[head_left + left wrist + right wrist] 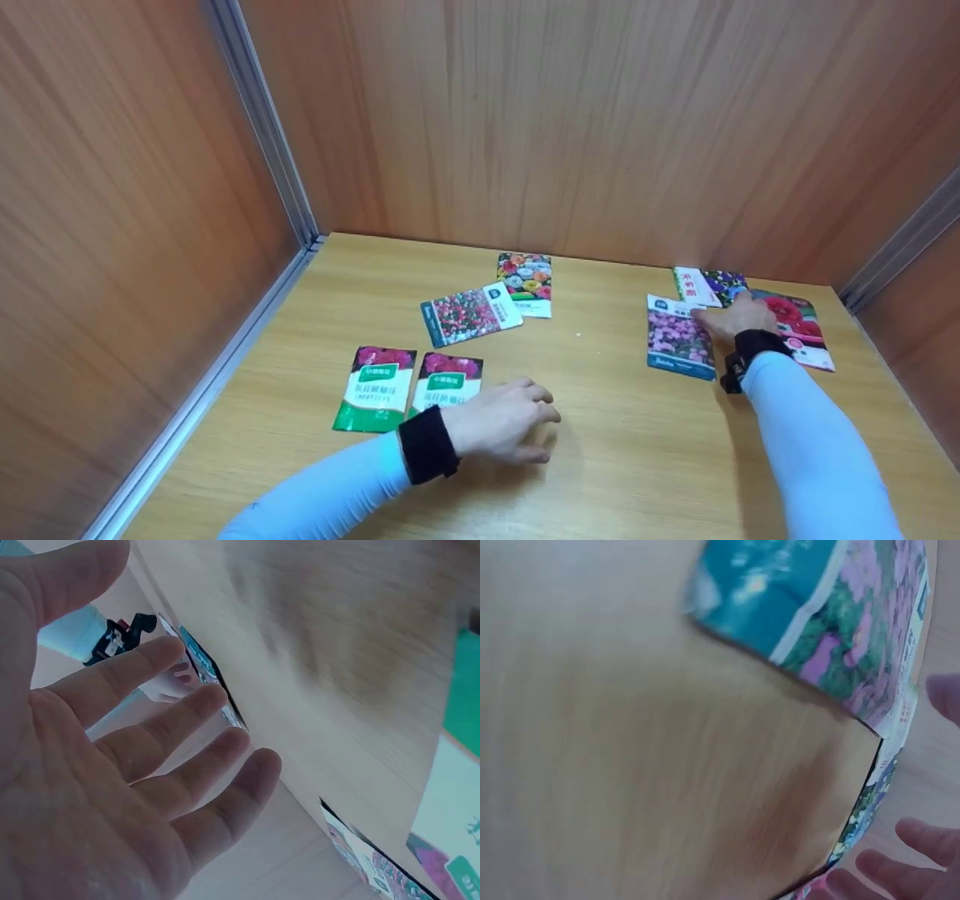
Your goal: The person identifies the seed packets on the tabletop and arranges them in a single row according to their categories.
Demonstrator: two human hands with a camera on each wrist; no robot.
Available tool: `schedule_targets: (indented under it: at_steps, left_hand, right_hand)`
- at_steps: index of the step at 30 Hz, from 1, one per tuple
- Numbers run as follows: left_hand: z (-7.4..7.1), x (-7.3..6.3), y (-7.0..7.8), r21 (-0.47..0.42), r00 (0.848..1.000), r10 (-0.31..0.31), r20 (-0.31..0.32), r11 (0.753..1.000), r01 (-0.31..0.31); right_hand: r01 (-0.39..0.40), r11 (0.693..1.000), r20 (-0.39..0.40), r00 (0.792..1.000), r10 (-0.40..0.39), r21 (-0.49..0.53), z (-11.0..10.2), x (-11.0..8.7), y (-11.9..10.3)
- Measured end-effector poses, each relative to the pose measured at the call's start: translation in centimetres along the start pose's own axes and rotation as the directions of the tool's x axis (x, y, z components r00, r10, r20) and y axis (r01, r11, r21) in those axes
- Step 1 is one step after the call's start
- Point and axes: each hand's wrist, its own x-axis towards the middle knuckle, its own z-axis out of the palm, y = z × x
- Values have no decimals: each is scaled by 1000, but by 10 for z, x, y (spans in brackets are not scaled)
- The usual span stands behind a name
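Observation:
My left hand is held over the table with fingers loosely spread and holds nothing; its palm shows in the left wrist view. Just left of it lie two green-and-white flower seed packets, one whole in sight, the other partly covered by the hand. My right hand reaches over the packets at the right, thumb and fingers apart. Its thumb is by the upper edge of a purple-flower seed packet. Under its fingertips lie a seed packet with blue-violet flowers and a red-flower seed packet.
At the back middle, a pink-flower seed packet overlaps a multicoloured-flower seed packet. Wood-grain panels stand behind and on both sides of the table, with metal strips at the corners.

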Motion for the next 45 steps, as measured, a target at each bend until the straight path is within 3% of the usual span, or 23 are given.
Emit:
schedule_targets:
  at_steps: [7,14,20,30,41,45]
  left_hand:
    - [10,-13,6,-24,998,59,-16,998,-59]
    - [19,-17,14,-148,992,114,50,983,-105]
    - [18,-14,12,-173,990,124,72,979,-110]
    - [20,-9,6,-106,989,144,44,985,-138]
    - [19,-9,4,-51,986,167,-5,985,-167]
    - [18,-11,3,-66,988,153,-8,986,-153]
  right_hand:
    - [-18,999,11,1000,19,-39,10,-5,-15]
    - [-70,996,103,992,76,-57,23,-5,-28]
    - [-47,992,16,999,49,-114,13,-4,-38]
    - [-67,984,-67,996,57,-165,21,5,-52]
    - [0,967,-124,992,-32,-254,17,-4,-70]
    - [75,958,-193,972,-131,-276,28,-2,-75]
